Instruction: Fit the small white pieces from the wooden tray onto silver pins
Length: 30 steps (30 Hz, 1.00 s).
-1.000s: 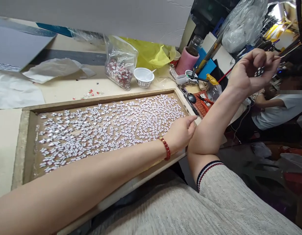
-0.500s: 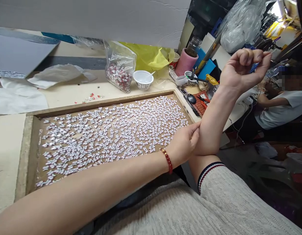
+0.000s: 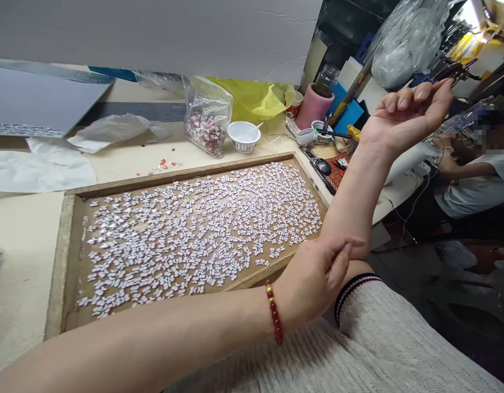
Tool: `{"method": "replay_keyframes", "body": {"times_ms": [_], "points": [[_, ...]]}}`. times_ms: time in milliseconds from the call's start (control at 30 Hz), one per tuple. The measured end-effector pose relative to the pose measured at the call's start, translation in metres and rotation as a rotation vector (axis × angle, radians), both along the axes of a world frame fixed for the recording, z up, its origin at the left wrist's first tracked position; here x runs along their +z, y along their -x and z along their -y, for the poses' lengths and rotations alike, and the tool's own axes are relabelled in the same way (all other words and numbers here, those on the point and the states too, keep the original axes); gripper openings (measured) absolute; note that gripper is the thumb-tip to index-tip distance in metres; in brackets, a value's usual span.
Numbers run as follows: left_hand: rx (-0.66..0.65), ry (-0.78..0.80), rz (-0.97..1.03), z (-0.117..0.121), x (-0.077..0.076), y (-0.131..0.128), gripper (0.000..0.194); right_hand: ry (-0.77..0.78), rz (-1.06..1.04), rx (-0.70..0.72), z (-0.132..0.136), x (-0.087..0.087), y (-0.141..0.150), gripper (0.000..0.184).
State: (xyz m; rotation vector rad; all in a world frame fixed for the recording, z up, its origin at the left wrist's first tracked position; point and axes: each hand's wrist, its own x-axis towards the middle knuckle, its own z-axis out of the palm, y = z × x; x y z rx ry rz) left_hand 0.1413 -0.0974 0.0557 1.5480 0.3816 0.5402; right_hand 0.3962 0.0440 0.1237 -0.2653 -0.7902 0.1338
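My left hand [image 3: 313,281], wearing a red bead bracelet [image 3: 275,316], lies against my bare right forearm [image 3: 350,191] just below the elbow. Its fingers are curled and the thumb presses along the index finger; whatever may be between them is hidden. My right hand [image 3: 407,114] is raised at upper right, palm turned up, fingers bent, with thumb and forefinger meeting at the tips. Anything held there is too small to make out. Beside both arms, a shallow wooden-framed tray [image 3: 59,262] holds a great many small whitish-pink pieces [image 3: 203,229] in a spread layer.
Behind the tray are a bag of red and white pieces [image 3: 207,128], a white bowl [image 3: 244,136], yellow plastic [image 3: 252,101] and a pink thread cone [image 3: 315,106]. Orange-handled pliers [image 3: 341,165] lie right of it. A large pale panel [image 3: 154,33] hangs overhead. Another person [image 3: 473,174] sits at far right.
My left hand has slid down my right forearm toward the elbow, and its index finger is straighter. My right hand has tipped back slightly and its fingers have loosened. The view has shifted a little.
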Motion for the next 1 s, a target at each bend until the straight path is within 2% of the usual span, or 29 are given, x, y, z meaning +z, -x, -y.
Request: {"method": "replay_keyframes", "body": {"times_ms": [167, 267, 333, 400, 433, 500, 567, 633, 667, 800, 900, 1000], "points": [[-0.01, 0.401, -0.05, -0.004, -0.004, 0.013, 0.023, 0.051, 0.095, 0.132, 0.019, 0.005, 0.002, 0.019], [-0.031, 0.558, -0.058, -0.009, -0.007, 0.025, 0.021, 0.04, 0.15, 0.173, 0.045, 0.018, 0.011, 0.032], [-0.054, 0.603, -0.058, -0.013, -0.009, 0.036, 0.024, 0.063, 0.202, 0.149, 0.064, 0.03, 0.025, 0.05], [-0.066, 0.628, -0.058, -0.017, -0.01, 0.049, 0.028, 0.091, 0.269, 0.079, 0.078, 0.037, 0.043, 0.06], [-0.07, 0.637, -0.053, -0.019, -0.011, 0.056, 0.029, 0.104, 0.291, 0.041, 0.082, 0.038, 0.052, 0.06], [-0.071, 0.665, -0.026, -0.023, -0.012, 0.07, 0.033, 0.146, 0.308, -0.057, 0.084, 0.032, 0.071, 0.044], [-0.036, 0.668, -0.01, -0.026, -0.013, 0.085, 0.038, 0.241, 0.352, -0.161, 0.081, 0.013, 0.085, 0.016], [0.017, 0.684, 0.0, -0.03, -0.014, 0.101, 0.043, 0.495, 0.431, -0.246, 0.077, -0.018, 0.089, 0.008], [0.043, 0.714, -0.001, -0.032, -0.015, 0.109, 0.045, 0.671, 0.468, -0.291, 0.076, -0.035, 0.087, 0.009], [0.215, 0.804, 0.035, -0.044, -0.018, 0.139, 0.048, 0.974, 0.547, -0.283, 0.081, -0.101, 0.055, 0.017], [0.364, 0.852, 0.118, -0.053, -0.019, 0.155, 0.044, 1.066, 0.553, -0.351, 0.086, -0.131, 0.025, 0.021], [0.465, 0.836, 0.185, -0.06, -0.018, 0.163, 0.034, 1.097, 0.508, -0.432, 0.084, -0.146, 0.006, 0.024]]}}
